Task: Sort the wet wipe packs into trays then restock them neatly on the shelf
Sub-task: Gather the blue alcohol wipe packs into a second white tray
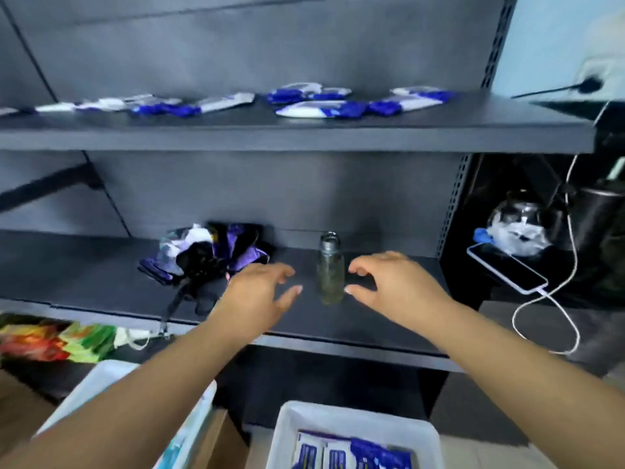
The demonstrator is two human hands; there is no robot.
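1. Both hands reach over the lower shelf (101,279) and neither grip holds anything: the left hand (262,292) has its fingers spread and loosely bent, and the right hand (389,282) is half curled, thumb and forefinger apart.
2. A small clear bottle (330,272) stands upright between the two hands, just beside the right thumb. Whether it is touched cannot be told.
3. The wet wipe packs lie two ways from the grips. A loose row of packs (314,108) lies flat on the upper shelf (304,137), above and behind both hands, with long axes running roughly along the shelf.
4. More packs (351,453) sit in the white tray (287,431) at the bottom edge, below and nearer the right arm.
5. A second white tray (101,377) shows under the left forearm.
6. My judgement: the bottle stands in the restocking space, and the right hand is nearer to shift it.
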